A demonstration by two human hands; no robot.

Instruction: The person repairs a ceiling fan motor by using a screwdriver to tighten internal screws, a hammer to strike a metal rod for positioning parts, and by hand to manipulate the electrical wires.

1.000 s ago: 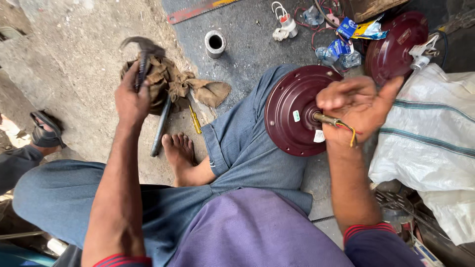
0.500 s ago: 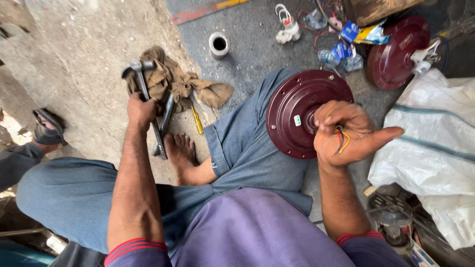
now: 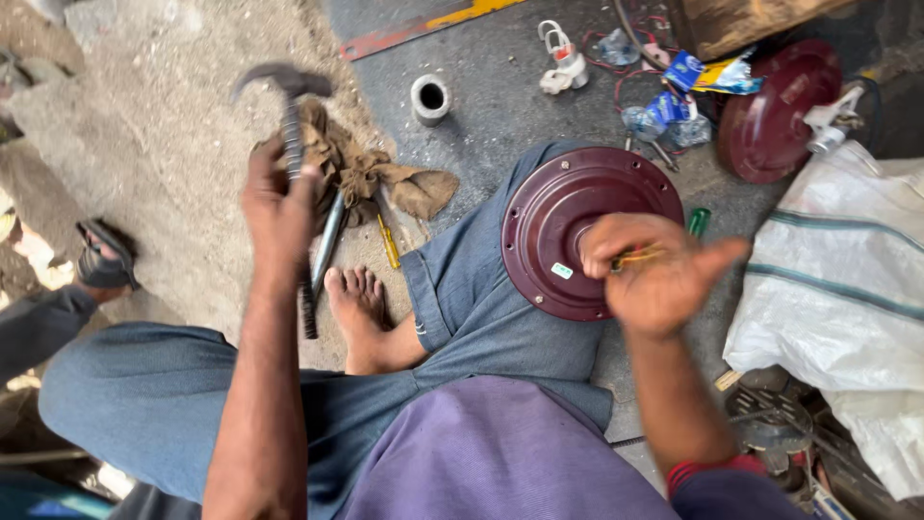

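Left hand (image 3: 279,207) fingers clamped round hammer (image 3: 289,116) handle, head raised over brown rag (image 3: 371,173). Right hand (image 3: 654,274) at hub of maroon motor cover (image 3: 549,217) on knee, fingers seemingly curled on yellow wires (image 3: 635,257), blurred.

Left hand (image 3: 279,207) raised, fisted (gripping), right hand (image 3: 654,274) half-curled, thumb out

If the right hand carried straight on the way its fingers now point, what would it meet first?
The right hand holds yellow wires over the maroon motor cover, fingers pointing right. That line probably meets the white woven sack first; the small green item lies just beside it. Depth is unclear.
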